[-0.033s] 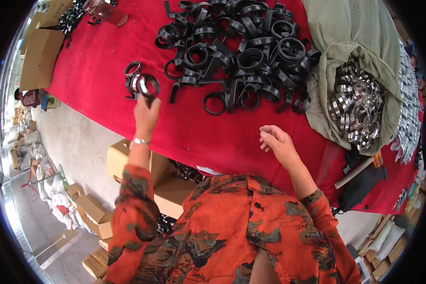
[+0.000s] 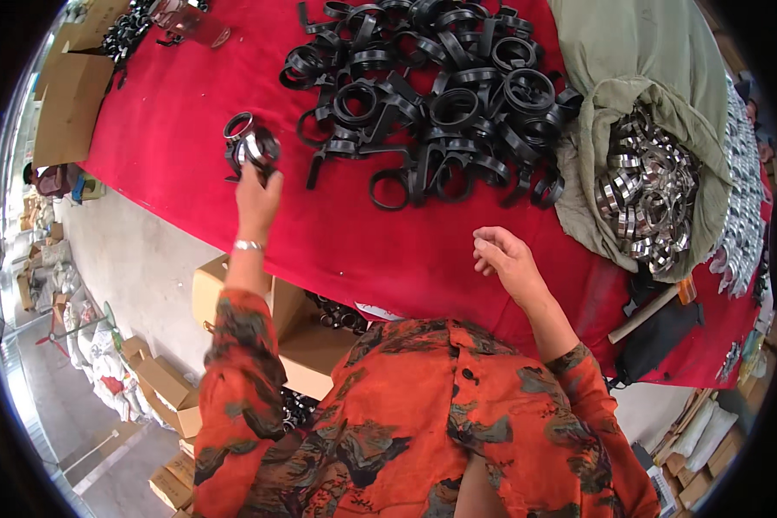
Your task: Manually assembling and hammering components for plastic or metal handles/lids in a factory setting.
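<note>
At the left of the red cloth, my left hand (image 2: 257, 194) is closed on a black ring clamp with a shiny metal band (image 2: 262, 148), slightly blurred by motion. Right beside it, on its far left side, is another black ring (image 2: 238, 125); whether the two touch, I cannot tell. My right hand (image 2: 505, 257) hovers over the cloth near my body, its fingers loosely bent and nothing visible in them. Ahead of it spreads a large heap of black ring clamps with arms (image 2: 456, 108).
On the right, a green cloth sack (image 2: 578, 186) holds many shiny metal bands (image 2: 652, 194). A wooden handle (image 2: 643, 314) and a black pouch (image 2: 662, 344) lie in front of it. Far left are a glass mug (image 2: 190, 23) and a cardboard box (image 2: 73, 108). Another open carton (image 2: 306, 350) stands below the table edge.
My left hand and its ring clamp have shifted slightly left and the clamp has turned, closer against the other ring. My right hand stays in place.
</note>
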Motion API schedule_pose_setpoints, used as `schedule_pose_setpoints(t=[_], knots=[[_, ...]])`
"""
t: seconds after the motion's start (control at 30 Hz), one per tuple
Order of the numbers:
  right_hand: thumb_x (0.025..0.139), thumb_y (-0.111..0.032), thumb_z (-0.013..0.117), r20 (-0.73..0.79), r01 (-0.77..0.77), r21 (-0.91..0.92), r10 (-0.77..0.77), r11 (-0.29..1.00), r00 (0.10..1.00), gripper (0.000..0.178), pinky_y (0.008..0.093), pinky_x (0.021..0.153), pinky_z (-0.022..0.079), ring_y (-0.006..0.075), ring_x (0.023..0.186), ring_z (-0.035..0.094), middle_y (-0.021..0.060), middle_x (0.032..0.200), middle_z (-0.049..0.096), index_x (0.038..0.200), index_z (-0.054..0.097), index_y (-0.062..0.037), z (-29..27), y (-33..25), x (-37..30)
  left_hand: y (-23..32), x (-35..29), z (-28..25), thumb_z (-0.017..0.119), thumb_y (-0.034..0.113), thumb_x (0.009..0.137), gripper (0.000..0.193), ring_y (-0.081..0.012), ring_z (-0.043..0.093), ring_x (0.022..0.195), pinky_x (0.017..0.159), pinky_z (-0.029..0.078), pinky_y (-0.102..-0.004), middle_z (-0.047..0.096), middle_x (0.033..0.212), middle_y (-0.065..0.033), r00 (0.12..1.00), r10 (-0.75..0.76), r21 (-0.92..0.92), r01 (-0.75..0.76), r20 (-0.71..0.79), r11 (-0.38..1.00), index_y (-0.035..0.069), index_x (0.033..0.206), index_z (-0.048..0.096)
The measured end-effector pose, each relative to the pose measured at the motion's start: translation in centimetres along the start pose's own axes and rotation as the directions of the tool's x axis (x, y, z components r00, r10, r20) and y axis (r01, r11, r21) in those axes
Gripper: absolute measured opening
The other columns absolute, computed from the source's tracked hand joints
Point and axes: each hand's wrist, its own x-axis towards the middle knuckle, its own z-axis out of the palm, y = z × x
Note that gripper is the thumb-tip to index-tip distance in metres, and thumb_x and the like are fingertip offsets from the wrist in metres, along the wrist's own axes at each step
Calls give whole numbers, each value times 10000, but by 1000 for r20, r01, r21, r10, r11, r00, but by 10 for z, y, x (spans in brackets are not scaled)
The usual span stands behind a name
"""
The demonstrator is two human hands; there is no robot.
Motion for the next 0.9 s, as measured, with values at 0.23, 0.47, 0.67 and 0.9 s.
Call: schedule_pose_setpoints(t=[0.23,0.47,0.67,0.9], knots=[[882,-173,590,-118,26,-140,-42,990,992,277,242,618,466,97,676,564,47,811,602,1076,564,23,-6,9,-6,37,17,11,620,71,776,236,-334,559,937,793,470,-388,575,1013,-173,974,225,221,-214,-27,952,20,994,544],[874,-119,593,-359,227,-123,-256,966,897,222,250,605,469,89,645,566,37,809,611,1050,580,14,-42,-4,-21,99,-82,73,679,92,705,243,-355,511,964,818,435,-413,563,932,-158,704,577,48,-650,415,759,30,894,540],[812,-99,639,-726,92,-611,-602,786,333,248,303,650,482,195,709,599,117,857,601,1047,602,-27,-149,-27,-38,111,-117,88,647,95,730,197,-338,548,803,670,457,-432,563,813,-136,702,375,47,-502,606,864,46,865,513],[790,-92,648,-508,-15,-831,-747,556,429,126,286,632,451,157,675,544,63,833,572,898,611,-40,-170,-10,-19,176,-149,116,619,48,761,305,-220,580,709,631,470,-331,596,747,-66,696,389,-299,-254,603,920,10,1053,540]])
